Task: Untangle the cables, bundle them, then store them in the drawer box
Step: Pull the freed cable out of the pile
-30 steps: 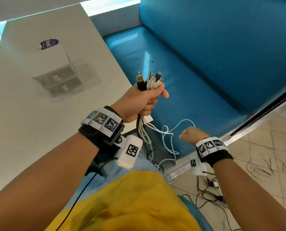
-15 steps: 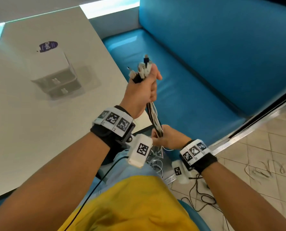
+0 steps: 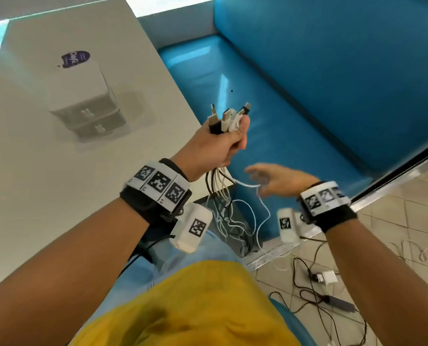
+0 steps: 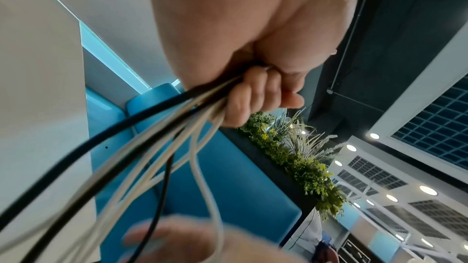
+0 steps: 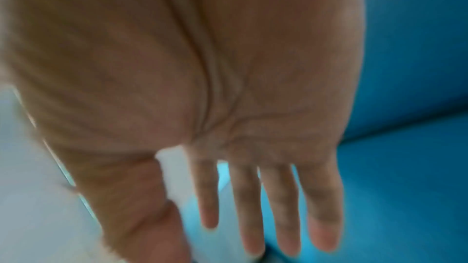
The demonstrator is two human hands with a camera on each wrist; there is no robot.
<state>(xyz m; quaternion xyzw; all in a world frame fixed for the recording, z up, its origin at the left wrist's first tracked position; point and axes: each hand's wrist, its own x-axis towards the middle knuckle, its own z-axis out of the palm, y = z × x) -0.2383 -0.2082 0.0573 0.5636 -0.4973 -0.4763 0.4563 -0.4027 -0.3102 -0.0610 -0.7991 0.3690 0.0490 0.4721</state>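
Blue bench seating (image 3: pixel 295 101) runs beside a white table (image 3: pixel 33 183), where the drawer box (image 3: pixel 83 96) sits well back from the edge. Off the table's corner, the left hand (image 3: pixel 215 146) grips the cables (image 3: pixel 223 188); the right hand (image 3: pixel 280 179) is spread flat just beside their dangling strands.

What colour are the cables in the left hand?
Mostly white cables, plus a few black, gripped in the left hand; head view shows it best.

Glossy blue vinyl-like bench seat (image 3: pixel 295 101); matt pale tabletop (image 3: pixel 33 183); smooth plastic-sheathed cables (image 3: pixel 223 193) with metal plug tips; white plastic drawer box (image 3: pixel 83 96); tiled floor (image 3: pixel 395 233).
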